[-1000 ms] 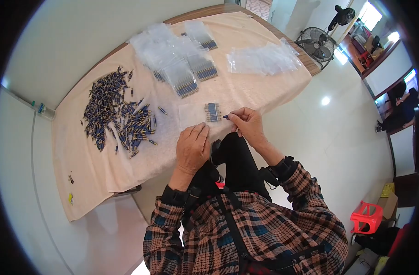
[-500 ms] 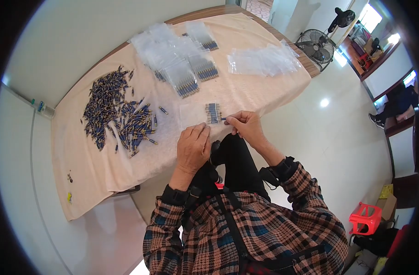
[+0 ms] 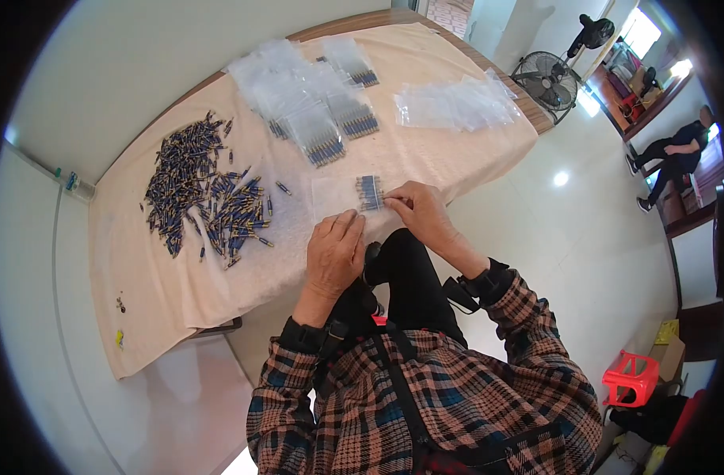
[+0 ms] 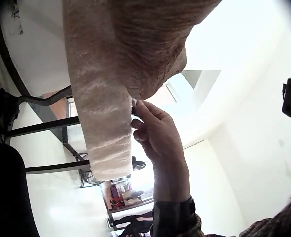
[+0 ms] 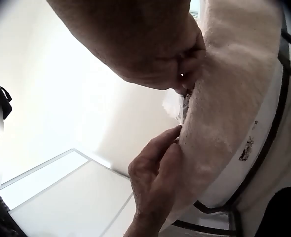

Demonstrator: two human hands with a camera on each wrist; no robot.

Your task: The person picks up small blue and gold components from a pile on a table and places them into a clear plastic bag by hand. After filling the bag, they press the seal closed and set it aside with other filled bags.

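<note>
In the head view, a clear plastic bag (image 3: 330,195) lies near the table's front edge. A row of small blue-and-gold plug connectors (image 3: 370,192) lies across its right end. My left hand (image 3: 334,252) rests on the cloth edge, its fairly straight fingers reaching the bag's near side. At the bag's right end, my right hand (image 3: 422,210) has thumb and forefinger together, with the other fingers curled. In the left wrist view, a whitish bit shows at the right hand's (image 4: 157,131) fingertips. The right wrist view shows the left hand (image 5: 155,173) with fingertips at the cloth edge.
Left on the cloth-covered table (image 3: 425,158) spreads a large pile of loose connectors (image 3: 184,178). Filled bags (image 3: 322,142) are heaped at the back middle, and flat bags (image 3: 453,107) at the back right. A fan (image 3: 546,75) and a red stool (image 3: 633,378) stand beyond.
The connector pinched in my right hand has gone in toward the row and no longer sticks out. That hand has shifted slightly left and up. In the background a person has stepped into fuller view.
</note>
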